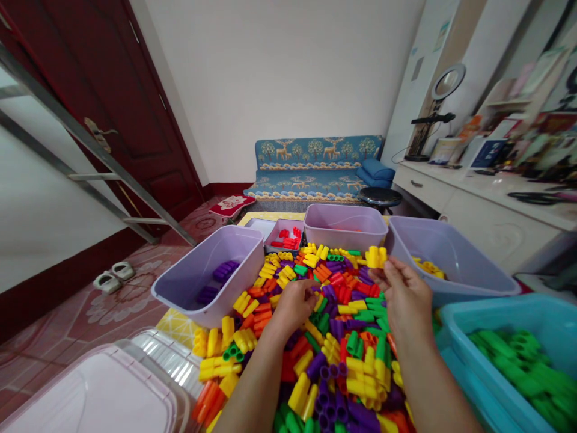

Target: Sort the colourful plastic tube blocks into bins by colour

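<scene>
A wide pile of yellow, purple, green, orange and red plastic tube pieces [331,349] covers the table. Above its right side, my right hand [403,291] pinches a yellow piece [376,257] at the fingertips, close to the purple bin with yellow pieces [451,255]. My left hand [295,304] is low over the middle of the pile, its fingers bent inward; what they hold, if anything, is hidden.
A purple bin [171,282] with purple pieces stands left. Behind the pile are a small tray of red pieces [270,243] and another purple bin [345,218]. A turquoise bin [460,343] holds green pieces at right. Lids [112,391] lie front left.
</scene>
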Demonstrator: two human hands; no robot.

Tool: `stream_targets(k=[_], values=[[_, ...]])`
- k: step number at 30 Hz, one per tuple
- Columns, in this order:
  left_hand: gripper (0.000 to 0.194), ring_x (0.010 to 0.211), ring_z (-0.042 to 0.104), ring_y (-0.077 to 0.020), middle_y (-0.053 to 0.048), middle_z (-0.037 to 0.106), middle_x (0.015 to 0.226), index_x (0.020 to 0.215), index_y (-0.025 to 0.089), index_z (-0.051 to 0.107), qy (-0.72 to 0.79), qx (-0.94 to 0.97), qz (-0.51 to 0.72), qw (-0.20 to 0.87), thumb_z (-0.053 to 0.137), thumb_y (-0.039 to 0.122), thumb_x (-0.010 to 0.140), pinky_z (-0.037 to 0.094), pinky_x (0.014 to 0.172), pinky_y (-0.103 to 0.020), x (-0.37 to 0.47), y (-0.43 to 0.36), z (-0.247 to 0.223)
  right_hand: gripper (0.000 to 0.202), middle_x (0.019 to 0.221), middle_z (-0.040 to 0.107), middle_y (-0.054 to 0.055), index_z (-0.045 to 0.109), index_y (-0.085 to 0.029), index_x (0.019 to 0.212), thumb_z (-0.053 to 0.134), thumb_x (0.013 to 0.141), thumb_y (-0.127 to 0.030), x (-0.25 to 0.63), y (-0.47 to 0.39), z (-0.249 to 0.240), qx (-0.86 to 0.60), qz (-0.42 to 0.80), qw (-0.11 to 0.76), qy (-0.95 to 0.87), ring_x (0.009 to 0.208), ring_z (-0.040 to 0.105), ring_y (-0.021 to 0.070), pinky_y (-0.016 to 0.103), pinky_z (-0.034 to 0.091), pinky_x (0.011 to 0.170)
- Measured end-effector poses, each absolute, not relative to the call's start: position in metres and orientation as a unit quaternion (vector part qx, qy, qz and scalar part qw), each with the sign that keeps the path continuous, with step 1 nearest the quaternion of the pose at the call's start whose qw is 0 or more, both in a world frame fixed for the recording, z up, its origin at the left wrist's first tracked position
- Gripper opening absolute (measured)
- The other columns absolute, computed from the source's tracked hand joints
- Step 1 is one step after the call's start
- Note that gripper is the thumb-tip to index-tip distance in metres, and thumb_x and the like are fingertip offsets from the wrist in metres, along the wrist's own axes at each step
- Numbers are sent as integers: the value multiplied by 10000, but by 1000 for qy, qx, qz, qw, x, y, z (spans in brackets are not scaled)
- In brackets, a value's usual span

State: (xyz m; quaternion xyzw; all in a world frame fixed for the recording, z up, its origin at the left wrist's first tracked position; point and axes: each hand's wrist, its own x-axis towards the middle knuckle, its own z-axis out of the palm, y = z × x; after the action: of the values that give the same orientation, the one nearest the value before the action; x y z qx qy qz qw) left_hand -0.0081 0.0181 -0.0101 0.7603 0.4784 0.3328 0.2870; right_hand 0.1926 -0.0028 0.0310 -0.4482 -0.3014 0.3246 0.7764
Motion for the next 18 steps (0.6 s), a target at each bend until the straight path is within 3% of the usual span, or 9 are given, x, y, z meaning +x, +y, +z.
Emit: stream_targets(k=[4, 7, 12, 18], values=[[378, 598, 564, -131, -17, 655, 691, 1086, 151, 676, 486, 749, 348, 286, 537, 140, 735, 405, 584, -217, -9, 20, -13, 213, 786, 646, -43, 605, -198, 817, 735, 649, -206, 203, -2, 35, -347, 321, 864, -172, 720, 658, 104, 392, 496, 918], [363, 635, 589, -143, -27, 670, 727, 1081, 152, 678, 491, 745, 349, 287, 548, 156, 741, 425, 608, -227, -10, 20, -12, 191, 840, 648, -40, 560, -202, 724, 725, 641, -152, 206, -4, 39, -302, 311, 887, -157, 896, 663, 123, 368, 425, 1016], [342, 662, 611, -153, -33, 686, 752, 1058, 158, 685, 491, 746, 349, 283, 553, 152, 742, 450, 642, -240, -9, 19, -9, 245, 1202, 597, 37, 562, -226, 907, 689, 698, -228, 207, -8, 40, -306, 298, 879, -212, 1161, 559, 170, 409, 373, 1057], [326, 714, 637, -167, -44, 697, 793, 1042, 160, 682, 497, 748, 337, 281, 545, 137, 747, 479, 681, -261, -9, 20, -8, 345, 1354, 499, 71, 553, -249, 1022, 656, 707, -344, 207, -8, 35, -355, 297, 857, -226, 1231, 502, 204, 451, 376, 1033]])
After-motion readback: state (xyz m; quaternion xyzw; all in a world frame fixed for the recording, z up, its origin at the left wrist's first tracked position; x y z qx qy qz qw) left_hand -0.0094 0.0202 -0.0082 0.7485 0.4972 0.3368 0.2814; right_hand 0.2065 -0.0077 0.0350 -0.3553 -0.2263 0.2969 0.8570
